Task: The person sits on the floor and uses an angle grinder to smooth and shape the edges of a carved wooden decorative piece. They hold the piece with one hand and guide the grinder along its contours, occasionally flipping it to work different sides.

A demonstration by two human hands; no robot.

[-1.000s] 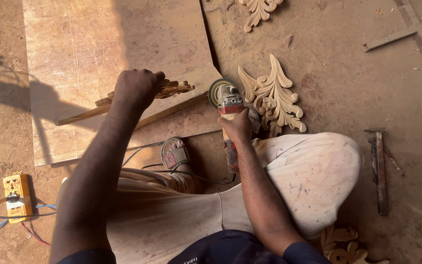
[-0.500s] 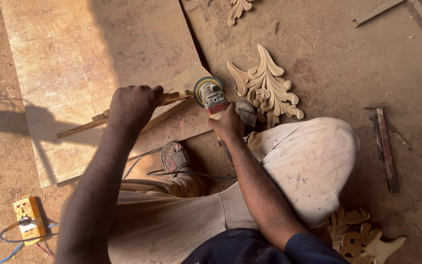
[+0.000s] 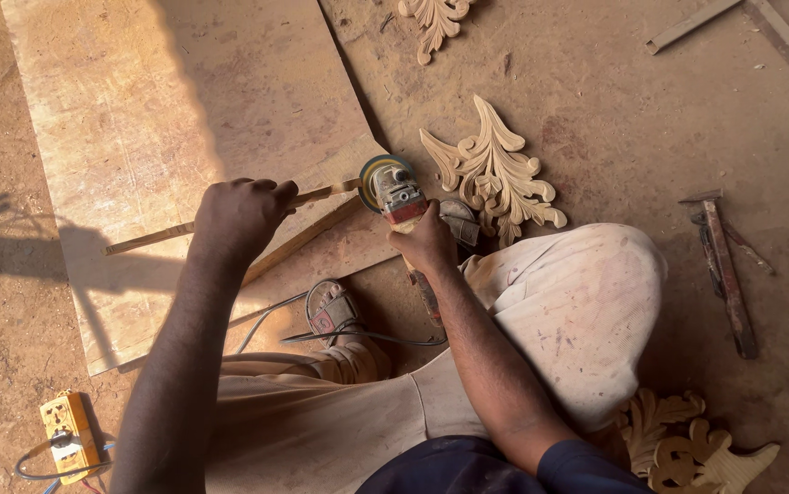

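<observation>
A: Entry, head view. Orientation of the wooden strip (image 3: 321, 194)?

B: Its long axis runs left to right, rising a little toward the right. The right end points at the grinder disc (image 3: 371, 183) and meets it there. The left end lies low over the plywood sheet (image 3: 138, 110).

A: Grip on it?

B: The left hand (image 3: 239, 220) is closed around the strip, fingers curled over it, knuckles up. The strip sticks out of the fist on both sides: a longer tail to the left of the grip, a shorter length to the right that reaches the disc.

A: The other hand?

B: The right hand (image 3: 429, 242) is wrapped tight around the body of the angle grinder (image 3: 399, 197). The tool's head extends up and left beyond the grip, and the disc sits at the far end, just right of the left fist. The handle end (image 3: 426, 297) pokes out below the grip, toward the person.

A: Around the hands?

B: A carved leaf ornament (image 3: 495, 174) lies on the floor just right of the grinder. A sandalled foot (image 3: 332, 311) sits below the two hands, near the sheet's edge. A hammer (image 3: 728, 274) lies well apart to the right.

A: Unclear items?

B: The middle of the strip is hidden inside the fist. The contact point at the disc is too small to resolve. A second carving (image 3: 433, 16) is cut off by the top edge, more carvings (image 3: 687, 448) are partly behind the knee, and a yellow socket box (image 3: 67, 432) sits lower left, its cable running out of view.
</observation>
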